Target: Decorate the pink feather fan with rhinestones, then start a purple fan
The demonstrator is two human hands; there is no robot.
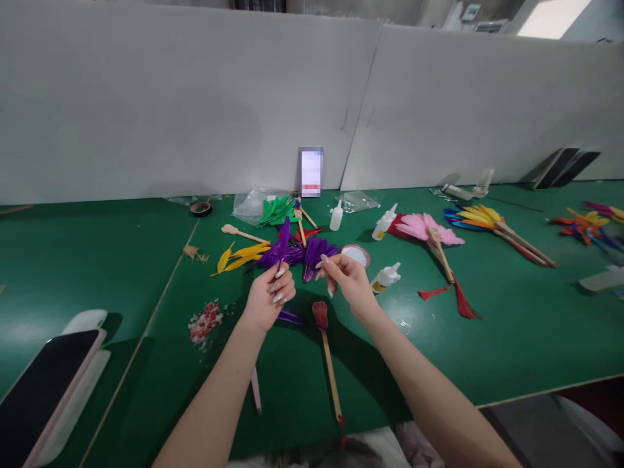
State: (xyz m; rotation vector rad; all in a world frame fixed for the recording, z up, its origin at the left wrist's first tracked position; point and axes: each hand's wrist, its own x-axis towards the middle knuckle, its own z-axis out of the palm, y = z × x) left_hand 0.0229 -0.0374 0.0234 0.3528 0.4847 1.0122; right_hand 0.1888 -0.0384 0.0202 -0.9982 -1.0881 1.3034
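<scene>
My left hand (pixel 273 291) is closed on the lower end of a purple feather (pixel 284 237), which stands upright above the fingers. My right hand (pixel 344 276) is a little to the right, thumb and forefinger pinched together; whatever is between them is too small to make out. Below the hands lies a wooden stick (pixel 330 370) with a red padded head (pixel 320 315) and a red cord at its lower end. Another purple feather (pixel 292 317) lies beside it. Behind the hands are purple feathers (pixel 318 253), yellow feathers (pixel 244 257) and green feathers (pixel 277 211).
Glue bottles (pixel 386 278) stand right of my right hand, near a round lid (pixel 355 255). Feather fans, one pink (pixel 422 229), lie further right. Red and white scraps (pixel 205 322) lie left. A lit phone (pixel 311 172) leans on the wall; a dark one (pixel 49 390) is front left.
</scene>
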